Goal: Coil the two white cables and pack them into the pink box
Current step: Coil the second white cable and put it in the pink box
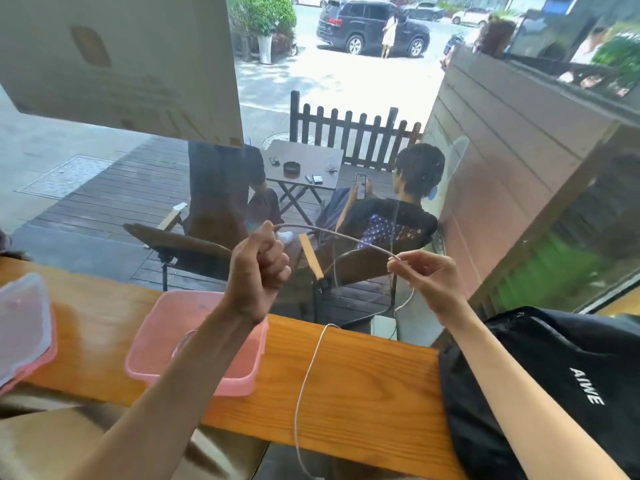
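1. The wooden counter [363, 375] runs across the view, with a black bag [540, 368] at its right end and a lid [24, 327] at its left.
2. The pink box [152, 344] sits open on the counter, below and just beside the left forearm – the nearer arm for packing. A faint loop inside may be the other cable; this cannot be told for sure.
3. The left hand [258, 271] is clenched around one end of the white cable [308, 379].
4. The right hand [427, 277] pinches the cable further along. The span between the hands arcs left to right – its slack tail hangs from the right hand, crosses the counter and drops off the near edge.
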